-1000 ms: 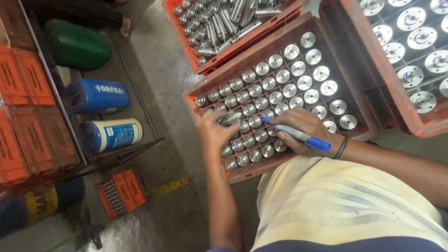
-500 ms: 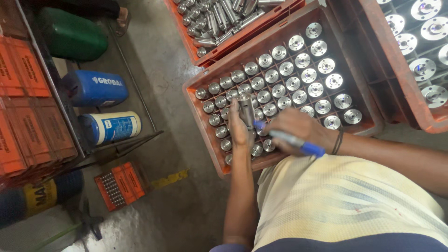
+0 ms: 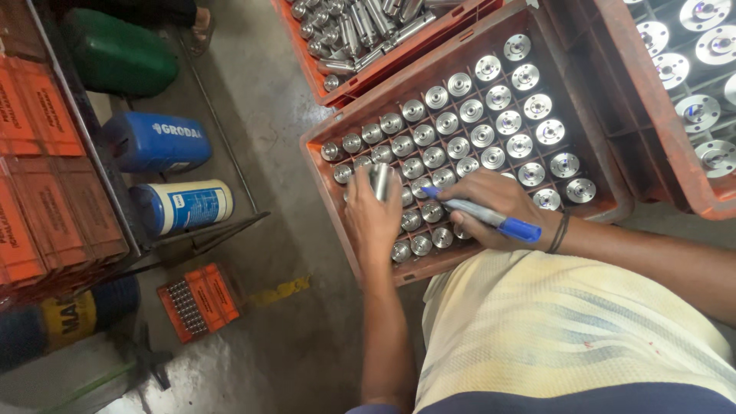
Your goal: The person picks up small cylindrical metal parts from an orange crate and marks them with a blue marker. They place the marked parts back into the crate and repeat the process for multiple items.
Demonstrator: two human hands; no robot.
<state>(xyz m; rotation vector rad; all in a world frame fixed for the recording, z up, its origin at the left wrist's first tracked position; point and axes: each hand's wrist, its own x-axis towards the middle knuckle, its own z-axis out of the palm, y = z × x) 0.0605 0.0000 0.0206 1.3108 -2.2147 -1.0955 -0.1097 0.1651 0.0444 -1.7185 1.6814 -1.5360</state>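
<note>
— What's in hand?
— The left hand [image 3: 373, 218] grips one steel cylinder [image 3: 380, 181] lifted just above the orange crate [image 3: 429, 264]; the right hand [image 3: 491, 207] grasps a blue marker [image 3: 481, 215].
— And next?
— Probably bringing marker tip to cylinder, steadily.

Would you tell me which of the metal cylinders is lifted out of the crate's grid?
The metal cylinder gripped in the left hand; every other one sits in a cell of the orange crate.

a workshop: orange crates [image 3: 337, 165] of machined metal parts [image 3: 498, 98], oil cans [image 3: 157, 142] on concrete.
</note>
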